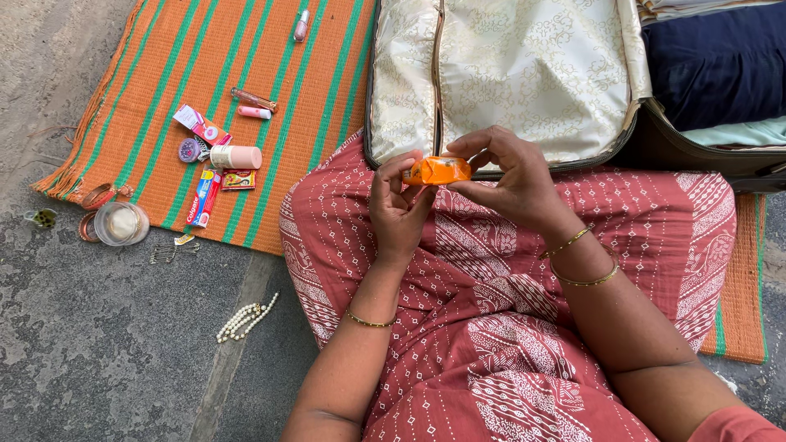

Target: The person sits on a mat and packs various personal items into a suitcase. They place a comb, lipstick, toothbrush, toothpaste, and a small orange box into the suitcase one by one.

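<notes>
Both hands hold a small orange wrapped bar (439,170) above my lap. My left hand (399,209) grips its left end with fingers curled around it. My right hand (509,178) pinches its right end between thumb and fingers. Thin gold bangles circle both wrists. Below the hands lies my red patterned skirt (491,327). Just beyond the bar is the open suitcase (524,74) with its cream floral lining.
An orange and green striped mat (164,82) lies at left with a toothpaste box (204,197), a white tube (236,156), small bottles and packets. A clear jar (121,223), a pearl string (246,317) and pins lie on the grey floor. Folded dark clothes (720,65) fill the suitcase's right half.
</notes>
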